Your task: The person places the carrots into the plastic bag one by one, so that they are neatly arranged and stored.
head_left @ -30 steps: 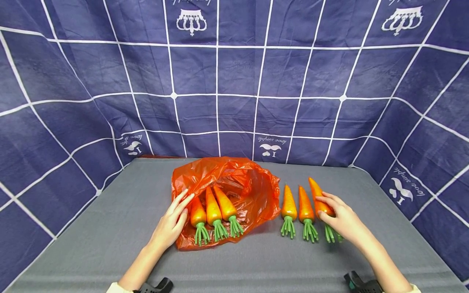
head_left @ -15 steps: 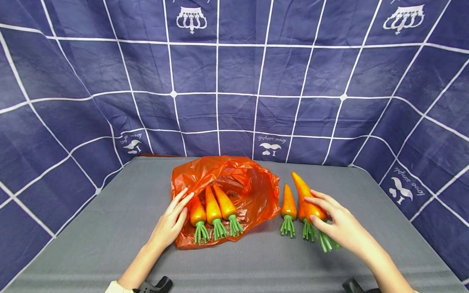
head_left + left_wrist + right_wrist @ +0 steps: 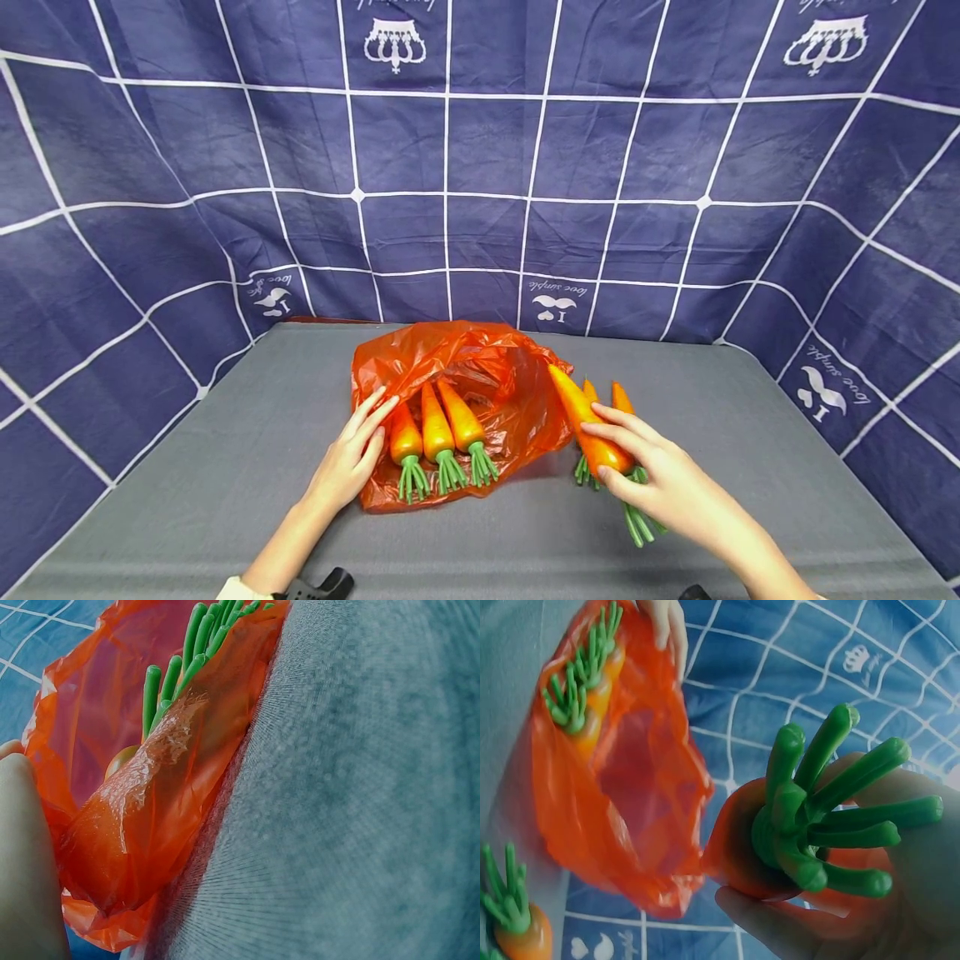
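My right hand grips an orange carrot with a green stubby top, its pointed tip angled toward the bag's right edge. In the right wrist view its green stalks face the camera. At the left, my left hand holds the near-left rim of a red plastic bag, whose mouth gapes toward me and to the right. Inside lie three carrots side by side, stalks toward me. Two more carrots lie on the table, partly hidden behind the held carrot and my right hand.
Grey cloth covers the table. A blue curtain with white grid lines hangs at the back and both sides, close behind the bag.
My right hand has lifted the rightmost carrot from the table and carried it left over the other two, toward the bag. My left hand and the bag have stayed in place.
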{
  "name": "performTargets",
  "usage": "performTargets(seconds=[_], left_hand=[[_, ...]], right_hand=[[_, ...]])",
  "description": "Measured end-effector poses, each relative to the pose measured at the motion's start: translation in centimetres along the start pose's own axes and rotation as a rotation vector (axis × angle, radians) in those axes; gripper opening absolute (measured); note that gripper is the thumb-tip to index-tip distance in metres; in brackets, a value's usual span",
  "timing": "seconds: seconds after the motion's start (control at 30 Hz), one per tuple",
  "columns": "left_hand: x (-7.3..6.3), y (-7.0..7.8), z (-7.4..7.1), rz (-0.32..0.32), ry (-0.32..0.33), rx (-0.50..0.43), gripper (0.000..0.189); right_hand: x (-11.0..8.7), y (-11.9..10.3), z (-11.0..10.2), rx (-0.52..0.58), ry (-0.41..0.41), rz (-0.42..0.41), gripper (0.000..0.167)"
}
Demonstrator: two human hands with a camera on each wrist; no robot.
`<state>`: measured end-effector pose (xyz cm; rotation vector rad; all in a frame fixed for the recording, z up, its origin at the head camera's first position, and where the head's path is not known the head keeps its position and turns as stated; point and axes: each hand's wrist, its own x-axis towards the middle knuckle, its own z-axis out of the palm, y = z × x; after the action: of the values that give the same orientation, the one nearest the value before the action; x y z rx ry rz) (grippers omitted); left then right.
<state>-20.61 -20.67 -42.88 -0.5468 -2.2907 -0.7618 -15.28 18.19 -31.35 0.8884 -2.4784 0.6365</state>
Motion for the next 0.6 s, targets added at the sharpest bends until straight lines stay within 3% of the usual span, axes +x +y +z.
performTargets(seconds=[0.33,0.6], left_hand=[[0.0,-0.1,0.2,0.007,0.013,-0.007,0.054],[-0.1,0.0,0.1,-0.017,-0.002,0.024,0.050]], right_hand=[[1.7,-1.2,2.7,0.022,-0.169,0.071,0.039],[4.4,-1.5,6.1,0.003,-0.215,0.068,0.039]])
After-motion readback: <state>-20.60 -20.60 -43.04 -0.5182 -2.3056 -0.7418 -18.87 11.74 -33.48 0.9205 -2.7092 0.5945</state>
